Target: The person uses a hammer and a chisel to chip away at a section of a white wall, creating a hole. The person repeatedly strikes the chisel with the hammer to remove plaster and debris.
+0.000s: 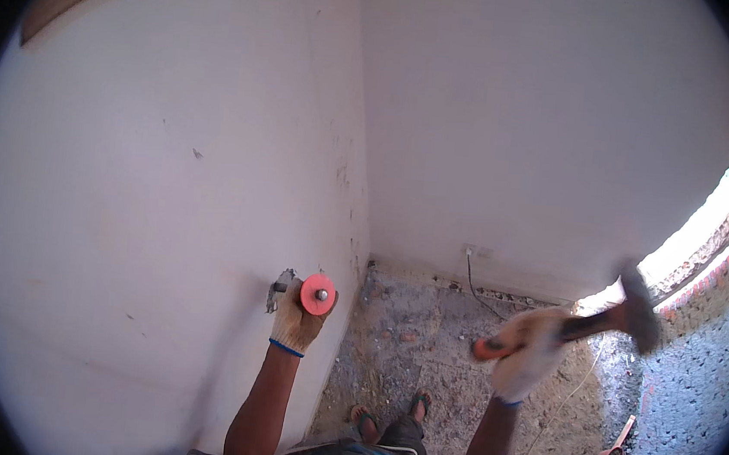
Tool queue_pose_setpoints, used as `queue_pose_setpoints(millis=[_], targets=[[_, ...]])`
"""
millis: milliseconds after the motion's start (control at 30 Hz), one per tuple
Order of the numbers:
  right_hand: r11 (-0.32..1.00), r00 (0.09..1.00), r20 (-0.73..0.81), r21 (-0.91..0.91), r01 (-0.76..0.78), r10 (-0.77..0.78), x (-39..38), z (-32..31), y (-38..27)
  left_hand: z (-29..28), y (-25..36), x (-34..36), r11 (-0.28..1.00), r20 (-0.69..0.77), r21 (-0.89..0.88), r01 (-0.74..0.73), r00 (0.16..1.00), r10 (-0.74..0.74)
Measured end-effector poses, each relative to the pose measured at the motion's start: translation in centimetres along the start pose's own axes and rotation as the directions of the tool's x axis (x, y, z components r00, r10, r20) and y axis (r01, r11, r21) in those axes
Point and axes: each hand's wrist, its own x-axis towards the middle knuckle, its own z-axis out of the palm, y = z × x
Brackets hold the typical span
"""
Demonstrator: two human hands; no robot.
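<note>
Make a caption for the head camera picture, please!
Gloved left hand holds a pink-guarded chisel at the chipped wall; right hand grips a hammer.

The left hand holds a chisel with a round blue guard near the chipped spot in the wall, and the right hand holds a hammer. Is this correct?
Not quite: the head view shows that the round guard is pinkish red, not blue. The left hand does hold the chisel near the chipped spot in the wall, and the right hand a hammer.
</note>
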Motion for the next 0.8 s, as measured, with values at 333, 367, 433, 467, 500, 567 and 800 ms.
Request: queue_pose_setpoints(millis=[333,367,433,467,500,567,800], targets=[[0.86,0.869,0.402,-0.507,-0.053,0.29,-12.0,5.8,6.8,-2.7,-0.7,1.4,1.0,0.02,-0.011,-0.023,1.0,0.023],[0.666,0.6,0.519,-0.745,-0.031,0.609,-13.7,4.2,9.8,-3.4,-0.9,2.0,1.0,-0.035,0.025,-0.001,0.999,0.002],[0.597,0.586,0.434,-0.795,-0.108,0.684,-16.9,-0.1,12.8,-5.0,-2.0,3.4,0.998,0.074,0.004,0.065,0.995,-0.065],[0.573,0.584,0.415,-0.813,-0.107,0.698,-16.5,-2.2,13.6,-5.8,-2.5,3.5,0.995,0.083,-0.076,0.063,0.995,-0.056],[0.567,0.603,0.405,-0.818,-0.095,0.687,-15.9,-3.8,13.5,-6.0,-2.3,4.3,1.0,0.157,0.005,-0.025,0.987,0.024],[0.509,0.632,0.343,-0.856,-0.095,0.695,-13.3,-6.5,10.8,-5.9,-2.4,4.0,0.994,0.079,0.086,-0.066,0.995,0.059],[0.936,0.971,0.085,-0.296,-0.191,0.225,1.5,-4.8,0.6,1.7,-1.0,-0.2,0.999,-0.026,-0.041,-0.024,0.999,0.023]])
